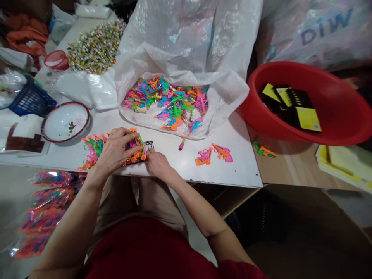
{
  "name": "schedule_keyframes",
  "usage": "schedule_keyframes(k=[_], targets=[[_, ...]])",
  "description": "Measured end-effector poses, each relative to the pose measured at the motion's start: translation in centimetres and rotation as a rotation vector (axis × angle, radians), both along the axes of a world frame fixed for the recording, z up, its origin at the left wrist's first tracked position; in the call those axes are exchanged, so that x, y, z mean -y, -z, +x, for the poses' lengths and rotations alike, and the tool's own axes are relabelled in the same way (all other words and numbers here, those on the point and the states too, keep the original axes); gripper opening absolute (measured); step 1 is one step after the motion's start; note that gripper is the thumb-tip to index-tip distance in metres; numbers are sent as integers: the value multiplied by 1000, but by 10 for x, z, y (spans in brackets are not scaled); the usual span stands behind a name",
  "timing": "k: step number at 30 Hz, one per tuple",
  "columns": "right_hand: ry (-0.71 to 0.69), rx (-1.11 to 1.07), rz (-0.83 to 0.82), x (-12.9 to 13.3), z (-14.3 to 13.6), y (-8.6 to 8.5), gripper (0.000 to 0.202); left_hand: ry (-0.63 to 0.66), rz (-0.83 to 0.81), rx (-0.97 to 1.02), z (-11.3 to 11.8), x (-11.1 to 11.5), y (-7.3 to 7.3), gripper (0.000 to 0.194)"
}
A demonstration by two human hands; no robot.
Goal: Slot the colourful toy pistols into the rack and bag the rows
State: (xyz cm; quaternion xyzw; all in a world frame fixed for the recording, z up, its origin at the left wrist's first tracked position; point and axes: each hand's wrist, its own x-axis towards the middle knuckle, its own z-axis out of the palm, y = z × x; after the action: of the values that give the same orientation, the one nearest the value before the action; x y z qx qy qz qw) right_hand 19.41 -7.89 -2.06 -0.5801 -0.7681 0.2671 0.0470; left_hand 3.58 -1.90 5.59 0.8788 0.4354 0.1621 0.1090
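Observation:
Colourful small plastic toys (94, 149) lie in rows at the table's front edge, orange ends outward. My left hand (117, 149) rests over them with its fingers spread, palm down. At the right end of the rows, my right hand (158, 164) is closed at a black slotted strip (149, 145), its fingertips pressed near the edge of the toys. What exactly its fingers pinch is too small to make out. Behind both hands, a white plastic bag (223, 95) lies open with loose toys (174, 102) in it.
Two pink and orange toys (213, 154) lie right of my hands. A red basin (334, 97) holds black and yellow cards (308, 119). An enamel plate (65, 122), a blue basket (35, 97) and a pile of small tubes (95, 46) are at the left. Bagged toys (43, 213) hang below.

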Motion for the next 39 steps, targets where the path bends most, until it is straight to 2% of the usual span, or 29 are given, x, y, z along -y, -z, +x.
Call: schedule_keyframes(k=[7,10,17,23,25,27,29,32,34,36,39], targets=[[65,-27,-31,3,-6,2,30,2,3,-23,0,1,-5,45],[44,-40,-25,7,-2,4,27,17,-25,-51,0,0,-6,41],[22,-66,25,17,3,12,24,30,-24,35,-2,4,-4,41],[74,-4,24,21,-15,4,29,10,-44,3,0,6,-5,39],[79,-12,33,24,-12,2,30,9,-42,-19,-1,6,-4,41],[39,-59,25,27,3,-3,27,15,-35,-30,-3,5,-2,44],[72,-92,33,25,32,-10,26,27,-33,-16,-5,4,1,48],[325,45,129,9,92,-24,32,35,-36,7,-7,3,4,50],[433,208,225,-11,130,-32,35,34,-31,7,-6,3,4,49],[411,332,296,-35,159,-37,34,27,-18,7,-4,2,3,48],[269,414,280,-72,184,-36,30,-6,-22,-29,1,1,1,50]])
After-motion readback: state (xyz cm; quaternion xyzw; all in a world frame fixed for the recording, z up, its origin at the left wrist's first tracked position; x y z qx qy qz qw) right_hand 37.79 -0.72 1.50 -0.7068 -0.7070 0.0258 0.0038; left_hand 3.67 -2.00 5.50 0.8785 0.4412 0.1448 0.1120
